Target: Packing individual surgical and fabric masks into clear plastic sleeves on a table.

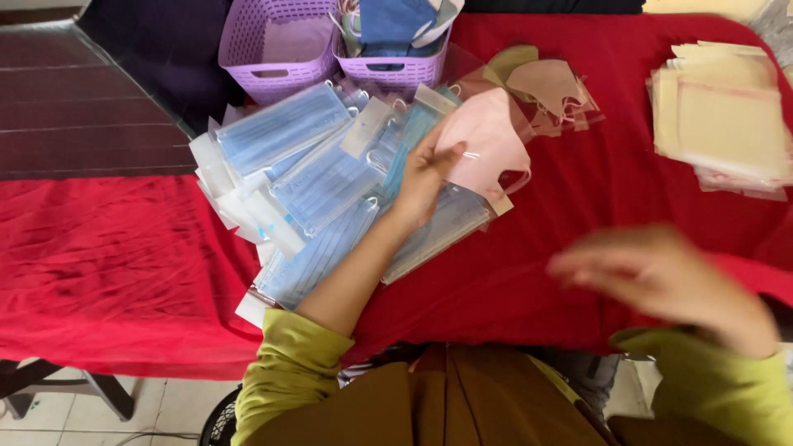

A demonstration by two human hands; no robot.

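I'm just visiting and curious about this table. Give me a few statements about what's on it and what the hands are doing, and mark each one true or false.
1. The left hand holds a pink mask in a clear sleeve. True.
2. The tablecloth is green. False: it is red.
3. The packaged blue masks lie heaped under the left hand. True.
4. The right hand grips a purple basket. False: it hovers blurred above the cloth, holding nothing visible; the purple baskets stand at the table's far edge.
5. A stack of cream-coloured packets lies at the far right. True.
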